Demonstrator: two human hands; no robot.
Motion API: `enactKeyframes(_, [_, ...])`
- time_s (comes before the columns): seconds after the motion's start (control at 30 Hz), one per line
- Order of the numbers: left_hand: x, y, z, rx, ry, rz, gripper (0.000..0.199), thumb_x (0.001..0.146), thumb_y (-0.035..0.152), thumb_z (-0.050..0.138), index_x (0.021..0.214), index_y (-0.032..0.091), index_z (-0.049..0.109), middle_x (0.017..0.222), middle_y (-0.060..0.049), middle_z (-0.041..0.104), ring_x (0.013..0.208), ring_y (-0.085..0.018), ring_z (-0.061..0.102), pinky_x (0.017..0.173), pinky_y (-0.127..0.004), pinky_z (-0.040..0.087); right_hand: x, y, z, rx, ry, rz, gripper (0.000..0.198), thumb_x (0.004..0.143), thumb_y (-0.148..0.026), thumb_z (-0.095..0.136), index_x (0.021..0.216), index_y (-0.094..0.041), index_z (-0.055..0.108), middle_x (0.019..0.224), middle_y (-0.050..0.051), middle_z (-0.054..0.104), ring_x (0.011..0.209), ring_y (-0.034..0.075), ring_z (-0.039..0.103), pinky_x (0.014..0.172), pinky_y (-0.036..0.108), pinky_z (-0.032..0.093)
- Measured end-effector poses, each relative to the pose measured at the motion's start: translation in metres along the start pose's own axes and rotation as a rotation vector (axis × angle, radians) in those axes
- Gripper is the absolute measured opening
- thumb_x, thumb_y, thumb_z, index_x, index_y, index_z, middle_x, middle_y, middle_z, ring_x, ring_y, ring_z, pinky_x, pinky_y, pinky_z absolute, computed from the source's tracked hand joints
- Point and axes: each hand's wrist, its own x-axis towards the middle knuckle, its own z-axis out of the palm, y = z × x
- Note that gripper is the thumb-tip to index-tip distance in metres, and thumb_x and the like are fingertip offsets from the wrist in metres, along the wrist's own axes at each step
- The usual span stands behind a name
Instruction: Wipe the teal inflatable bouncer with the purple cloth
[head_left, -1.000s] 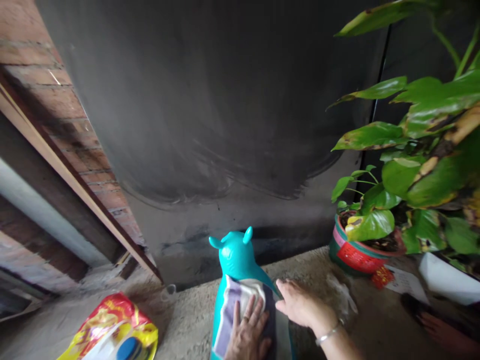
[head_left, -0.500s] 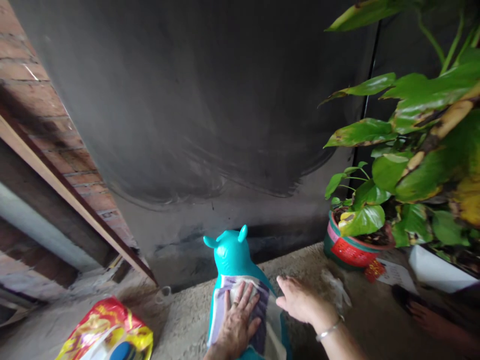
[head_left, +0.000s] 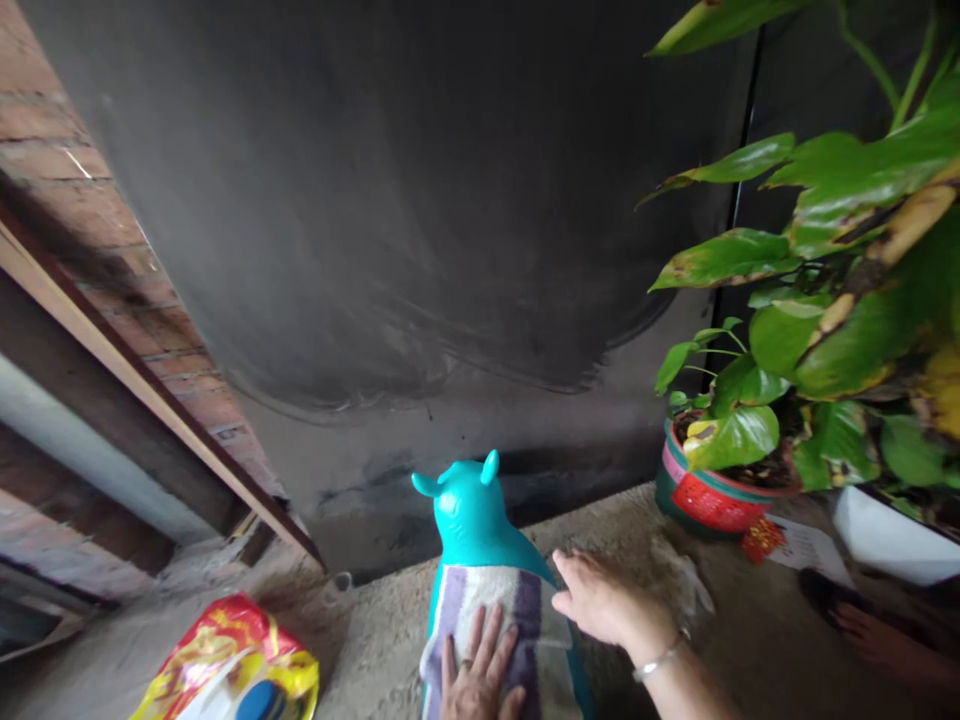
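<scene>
Head cam, looking down at the teal toy [head_left: 472, 515], some kind of animal with little ears, standing on the rough concrete floor [head_left: 375, 640] right in front of the dark wall [head_left: 420, 220]. There's a striped cloth [head_left: 510, 620] draped over the toy's back, purple and white bands. My left hand [head_left: 480, 675] lies flat on that cloth, fingers spread out and not gripping anything, just pressing down; there's a ring on one finger. My right hand [head_left: 600, 600] rests on the right side of the toy, touching the edge of the cloth, fingers loosely together and open, with a bracelet [head_left: 656, 660] on the wrist. Left of the toy, near the bottom edge, sits a red and yellow bag [head_left: 225, 660]. Further left of the toy runs a brick wall [head_left: 97, 200] with a wooden beam [head_left: 150, 380] slanting across it. Right of the toy is a potted plant [head_left: 810, 300] in a red and green pot [head_left: 705, 495], big leaves, some going yellow.
</scene>
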Motion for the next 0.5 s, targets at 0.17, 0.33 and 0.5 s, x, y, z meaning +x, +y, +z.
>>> enactKeyframes(0.17, [0.028, -0.005, -0.041, -0.184, -0.104, -0.01, 0.052, 0.092, 0.044, 0.035, 0.141, 0.044, 0.018, 0.154, 0.008, 0.009, 0.145, -0.027, 0.007, 0.113, -0.066, 0.017, -0.004, 0.0, -0.001, -0.014, -0.028, 0.007, 0.049, 0.085, -0.025, 0.046, 0.131, -0.007, 0.049, 0.131, 0.02, 0.053, 0.122, 0.03, 0.051, 0.105, 0.042, 0.041])
enactKeyframes(0.33, [0.035, -0.001, -0.047, -0.191, -0.169, -0.098, 0.053, 0.092, 0.043, 0.032, 0.142, 0.042, 0.017, 0.154, 0.01, 0.002, 0.145, -0.024, -0.001, 0.116, -0.062, 0.008, -0.004, -0.002, -0.001, -0.008, -0.02, 0.004, 0.049, 0.085, -0.026, 0.046, 0.13, -0.008, 0.05, 0.129, 0.02, 0.055, 0.12, 0.03, 0.052, 0.104, 0.042, 0.042])
enactKeyframes(0.5, [0.01, 0.008, -0.034, -0.111, -0.262, -0.217, 0.058, 0.087, 0.048, 0.042, 0.141, 0.038, 0.023, 0.153, 0.006, 0.009, 0.144, -0.025, 0.007, 0.116, -0.056, 0.018, -0.002, -0.002, -0.001, 0.009, 0.005, -0.001, 0.049, 0.084, -0.025, 0.048, 0.13, -0.008, 0.05, 0.13, 0.02, 0.054, 0.121, 0.03, 0.052, 0.105, 0.042, 0.041])
